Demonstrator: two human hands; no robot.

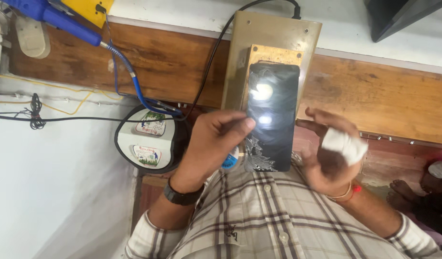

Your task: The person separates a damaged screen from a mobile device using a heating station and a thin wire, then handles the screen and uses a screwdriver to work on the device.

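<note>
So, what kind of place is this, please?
Probably a phone repair bench. A cracked phone lies on a metal heating plate, a blue-handled soldering tool with cables rests on the wooden ledge, and the right hand holds a white cloth.

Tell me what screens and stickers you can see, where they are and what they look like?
Phone screen: lying on the brass-coloured metal plate at top centre, a black glossy rectangle, cracked at its lower left corner, touched by the left hand.
Two stickers: on the round grey, black-rimmed object left of the left hand, rounded white labels with small green and blue pictures.
Dark panel: top right corner, black; a screen or not, I cannot tell.
</note>
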